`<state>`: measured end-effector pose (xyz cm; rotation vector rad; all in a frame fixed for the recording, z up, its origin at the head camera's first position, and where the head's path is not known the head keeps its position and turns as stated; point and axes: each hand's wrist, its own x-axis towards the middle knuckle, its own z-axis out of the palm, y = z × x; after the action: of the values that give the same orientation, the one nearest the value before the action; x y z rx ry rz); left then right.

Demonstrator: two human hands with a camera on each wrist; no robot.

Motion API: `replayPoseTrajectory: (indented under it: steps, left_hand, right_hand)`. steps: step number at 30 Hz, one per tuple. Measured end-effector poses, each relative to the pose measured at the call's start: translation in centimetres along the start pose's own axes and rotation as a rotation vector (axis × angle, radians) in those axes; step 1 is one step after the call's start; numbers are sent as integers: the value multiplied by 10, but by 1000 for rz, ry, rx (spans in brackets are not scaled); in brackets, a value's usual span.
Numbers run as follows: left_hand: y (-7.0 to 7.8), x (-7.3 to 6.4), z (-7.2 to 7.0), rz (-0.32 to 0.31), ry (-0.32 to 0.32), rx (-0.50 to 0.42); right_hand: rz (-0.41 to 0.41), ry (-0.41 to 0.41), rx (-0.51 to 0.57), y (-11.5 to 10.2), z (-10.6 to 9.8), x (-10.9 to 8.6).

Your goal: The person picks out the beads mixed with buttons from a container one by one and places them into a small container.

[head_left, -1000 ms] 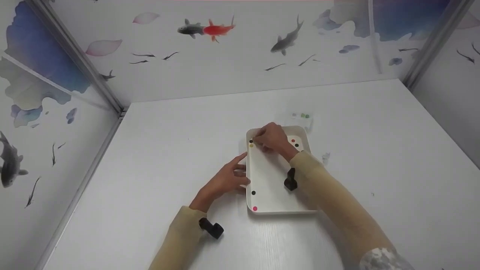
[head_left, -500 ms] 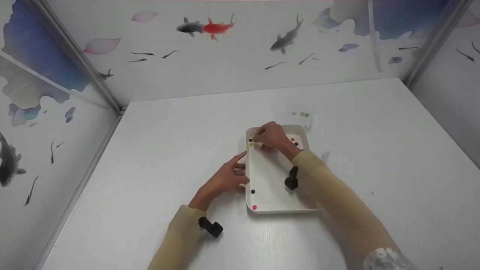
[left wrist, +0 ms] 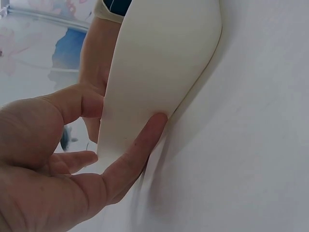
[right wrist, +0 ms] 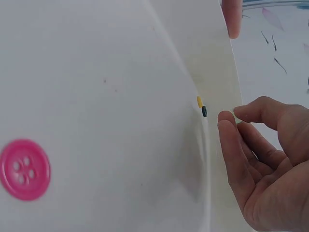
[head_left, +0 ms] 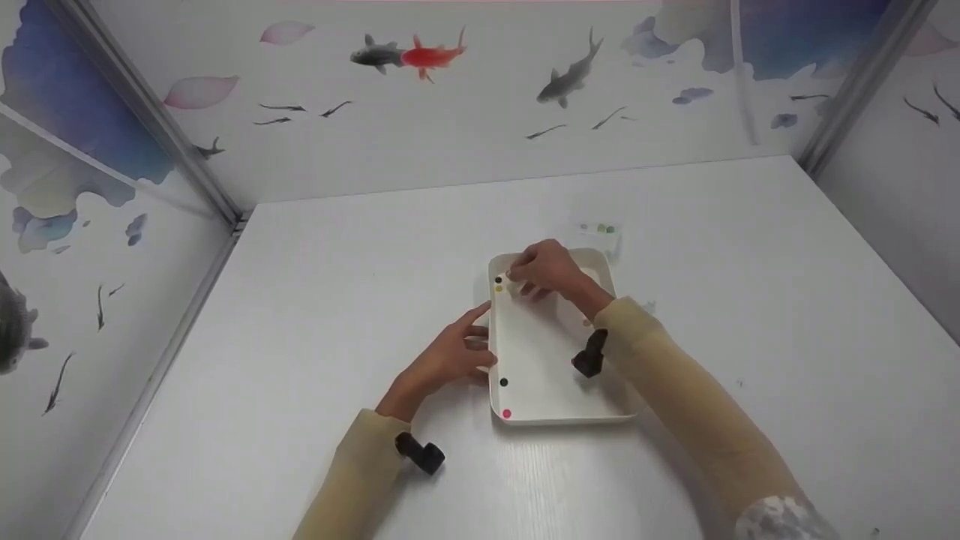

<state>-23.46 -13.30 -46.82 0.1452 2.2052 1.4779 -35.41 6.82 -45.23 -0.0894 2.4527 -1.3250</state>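
A white rectangular tray lies on the table. My left hand holds its left wall, thumb over the rim and other fingers outside. Above the tray's far left corner, my right hand pinches a small pale button, mostly hidden by thumb and forefinger. Just beside those fingertips, a black button and a yellow button sit against the left wall. Nearer me along that side are another dark button and a pink four-hole button. An orange button shows beside my right wrist.
Behind the tray lies a clear packet with several buttons in or on it. A small transparent scrap is right of the tray. White panels with painted fish enclose the table.
My right wrist and forearm have shifted slightly right, covering the red and dark buttons on the tray's right and exposing the orange one. The right fingertips stay near the far left corner.
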Motion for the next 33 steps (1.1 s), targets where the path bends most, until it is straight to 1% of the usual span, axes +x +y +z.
replayPoseTrajectory:
  steps: [6, 12, 16, 21, 26, 33]
  left_hand:
    - [2, -1, 1, -17, 8, 5]
    - [0, -1, 2, 1, 4, -9]
    - [1, -2, 2, -4, 7, -9]
    - [2, -2, 1, -9, 13, 0]
    - [3, -2, 2, -21, 19, 20]
    - [3, -2, 3, -36, 25, 15]
  right_hand:
    - [18, 18, 21, 0, -5, -1]
    - [-14, 23, 65, 3, -11, -9]
    - [-8, 38, 80, 3, -17, -11]
    - [-15, 58, 80, -1, -26, -13]
    - [-26, 72, 65, -1, -34, -17]
    - [-47, 98, 90, 3, -49, -23]
